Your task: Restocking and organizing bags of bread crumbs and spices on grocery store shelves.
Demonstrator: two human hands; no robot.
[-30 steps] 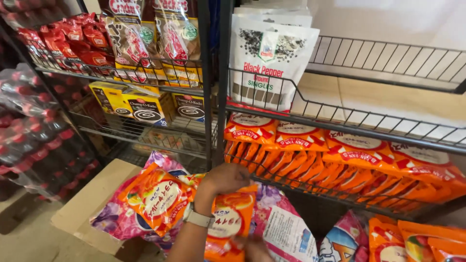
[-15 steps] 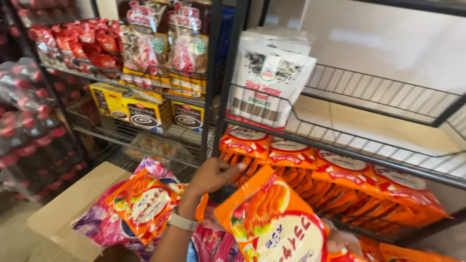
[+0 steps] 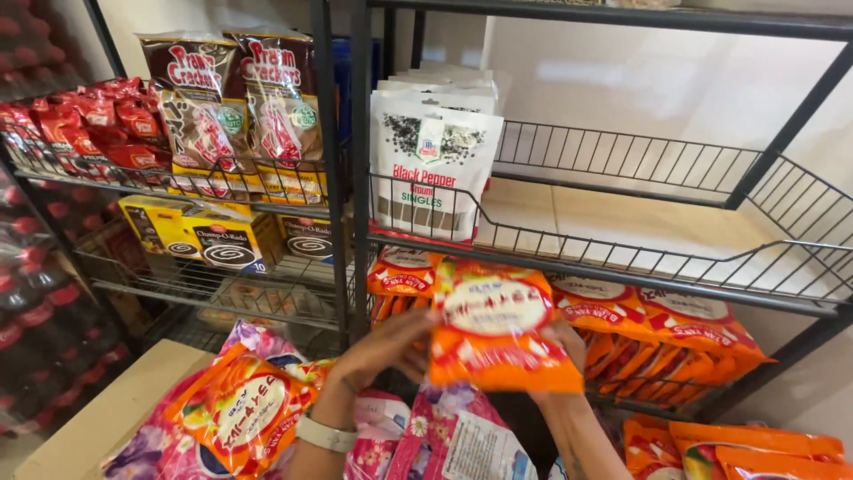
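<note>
- Item held: 1 orange snack packet [image 3: 502, 327], a flat sealed pouch with a pale oval label panel on its face; it is raised in front of the lower wire shelf [image 3: 622, 276], level with the row of like orange packets [image 3: 657, 329] stocked there
- Left hand [image 3: 386, 348]: fingers closed on the packet's left edge, thumb toward the front face; a pale wristband [image 3: 326, 434] sits on that wrist
- Right hand [image 3: 560, 342]: largely hidden behind the packet; fingertips show at its right edge and appear to be clasping it, though the exact grip cannot be confirmed
- Handling judgement: light, soft-walled and probably air-cushioned; the film looks glossy, so likely somewhat slippery; the contents are probably brittle, so squeezing the middle risks crushing them
- Where to hold: the 2 side edges or the flat sealed seams at top and bottom, as both hands do now, rather than the puffed centre
- Orientation: front face toward the camera, label panel upright, top seam toward the shelf above, bottom seam toward the floor; slight tilt, lower right corner sitting lowest
- Long axis: the packet reads close to square, marginally wider than tall from this angle; which side is truly longer cannot be settled
- Surroundings: white pepper pouches [image 3: 431, 164] on the shelf above; yellow boxes [image 3: 200, 236] and cracker bags [image 3: 235, 107] on the left rack; more orange packets in a floral bag [image 3: 240, 409] below the left forearm
</note>
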